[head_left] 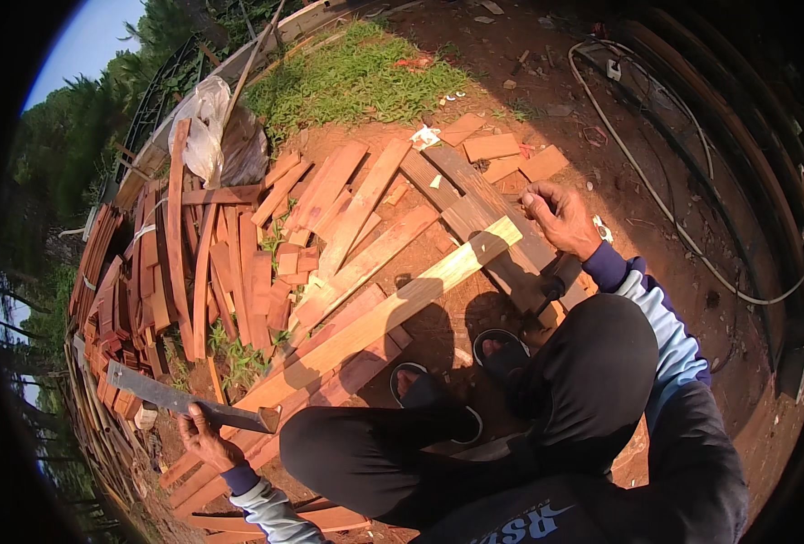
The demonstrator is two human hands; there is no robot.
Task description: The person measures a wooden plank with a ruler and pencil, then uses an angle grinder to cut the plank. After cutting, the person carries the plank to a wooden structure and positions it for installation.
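Note:
My left hand (204,442) grips a metal square (170,393) with a long flat grey blade and a short rusty-brown end piece. The square is beside the lower left end of a pale yellowish board (420,289), which slants up to the right in front of my knees. Just beyond the board's far right end is my right hand (560,218), its fingers curled and thumb pressed to the fingertips. Whatever may be in that pinch is hidden or too small to make out. Dark brown planks (488,195) lie under the board's far end.
Reddish boards and offcuts (238,263) lie piled to the left, beside a plastic sheet (207,136). A pale hose or cable (674,218) loops over the ground at right, near long dark beams (737,118). Grass (356,77) grows at the back. My sandalled feet (501,349) are close to the board.

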